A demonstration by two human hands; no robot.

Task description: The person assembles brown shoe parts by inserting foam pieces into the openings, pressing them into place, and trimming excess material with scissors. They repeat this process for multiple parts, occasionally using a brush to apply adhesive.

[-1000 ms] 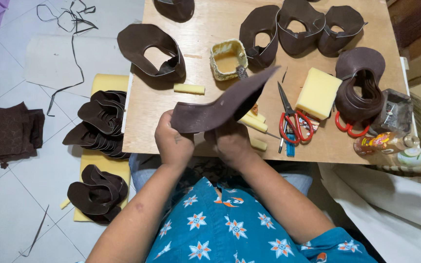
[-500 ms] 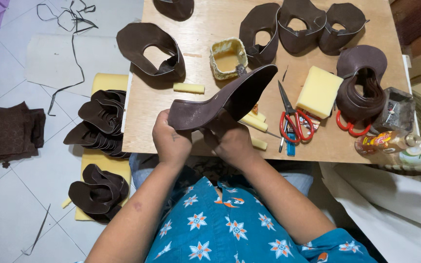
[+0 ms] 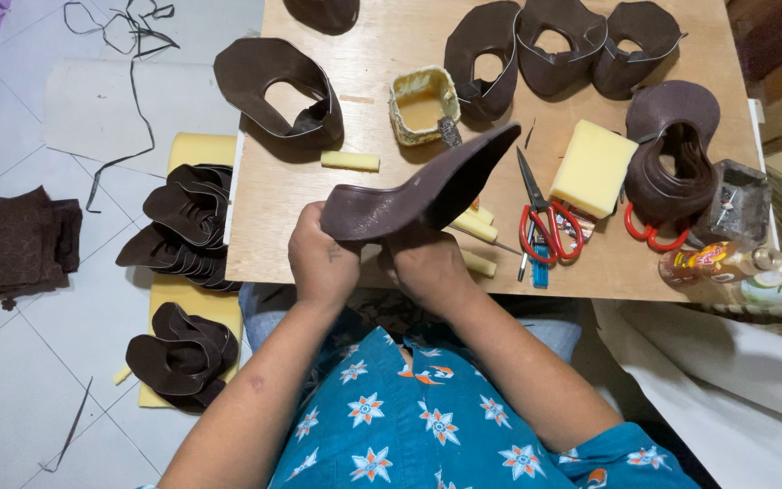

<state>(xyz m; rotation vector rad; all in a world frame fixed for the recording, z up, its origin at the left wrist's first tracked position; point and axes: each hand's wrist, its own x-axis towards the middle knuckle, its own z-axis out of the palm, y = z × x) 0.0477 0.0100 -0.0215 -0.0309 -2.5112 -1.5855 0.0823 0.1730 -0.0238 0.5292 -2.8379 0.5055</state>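
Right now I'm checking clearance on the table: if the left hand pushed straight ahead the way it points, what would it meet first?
Probably the small yellow foam strip beyond the left hand; depth is unclear.

Matt brown leather piece [image 3: 427, 186], pale bare-wood table [image 3: 382, 118], spongy yellow foam block [image 3: 593, 167], glossy red-handled scissors [image 3: 543, 222].

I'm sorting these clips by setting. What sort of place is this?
Probably a small home shoe-making workshop. Both hands, left hand and right hand, hold a brown leather piece over a wooden table with cut brown uppers, red-handled scissors and a glue tub.
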